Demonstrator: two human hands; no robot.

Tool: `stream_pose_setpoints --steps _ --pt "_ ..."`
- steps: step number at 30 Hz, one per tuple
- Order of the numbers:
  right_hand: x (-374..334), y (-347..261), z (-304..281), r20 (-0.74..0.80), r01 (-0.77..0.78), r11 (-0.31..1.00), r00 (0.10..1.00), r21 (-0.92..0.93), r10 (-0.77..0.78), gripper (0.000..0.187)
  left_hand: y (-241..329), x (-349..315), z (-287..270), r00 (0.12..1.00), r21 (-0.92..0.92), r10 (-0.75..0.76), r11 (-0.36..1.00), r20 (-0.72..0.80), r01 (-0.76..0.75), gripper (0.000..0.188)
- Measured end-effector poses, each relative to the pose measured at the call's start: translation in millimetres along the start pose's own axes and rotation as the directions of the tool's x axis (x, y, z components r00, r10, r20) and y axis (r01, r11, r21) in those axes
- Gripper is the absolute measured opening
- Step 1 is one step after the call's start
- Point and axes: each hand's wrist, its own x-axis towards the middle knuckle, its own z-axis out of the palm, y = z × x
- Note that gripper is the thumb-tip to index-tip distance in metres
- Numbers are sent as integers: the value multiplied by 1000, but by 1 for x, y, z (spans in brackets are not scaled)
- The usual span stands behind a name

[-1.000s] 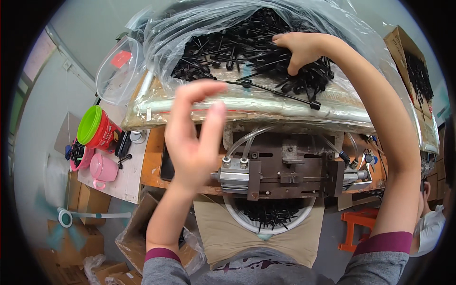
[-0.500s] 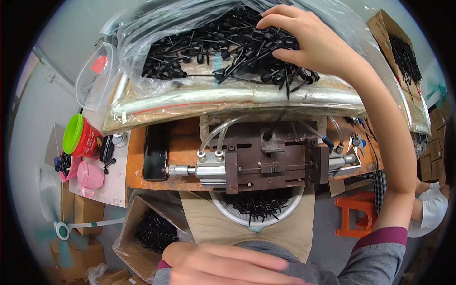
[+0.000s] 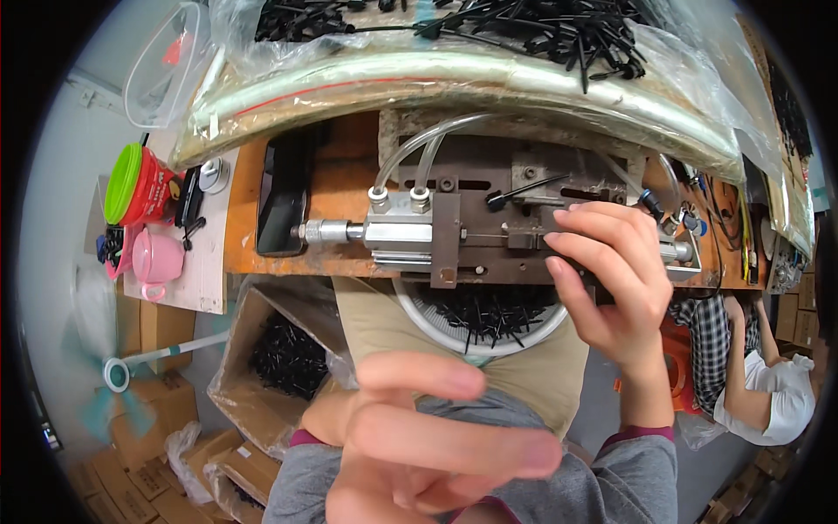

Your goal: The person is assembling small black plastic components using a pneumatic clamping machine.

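Note:
My right hand is over the right half of a dark metal fixture, its fingers and thumb curled together close to the small centre block. Anything between its fingertips is hidden against the dark metal. A black plastic part with a thin stem lies on the fixture's back portion, just left of those fingertips. Close to the camera, my left hand hangs in front of my body, blurred, with fingers stretched apart and nothing seen in it. Silver cylinders with clear air tubes flank the fixture.
Behind the fixture, a plastic-lined tray holds many black stemmed parts. A white basket of similar parts sits in my lap, beside a carton. A black tray and pink cup stand left. Another person sits right.
My right hand has come back from the pile of black parts to the fixture. My left hand has risen and spread its fingers. The view has tilted downward.

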Motion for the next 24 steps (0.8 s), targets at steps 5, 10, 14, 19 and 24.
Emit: stream_pose_setpoints --steps 5,10,14,19,24 --pt "0 0 31 -16 -43 986 999 -164 41 21 12 -1 -5 988 -205 -151 968 -6 147 28" --pt "11 1 45 24 -94 973 995 -210 101 21 13 -3 5 976 -296 -213 936 -43 191 24" --pt "17 9 54 132 -51 971 988 -235 84 16 28 8 12 928 -458 -367 836 -59 301 21" --pt "23 14 59 220 -39 954 969 -299 109 16 8 5 7 950 -738 -307 655 -63 163 16" --pt "26 20 63 192 -5 954 979 -299 65 8 36 15 -5 840 -754 -539 528 57 390 41"
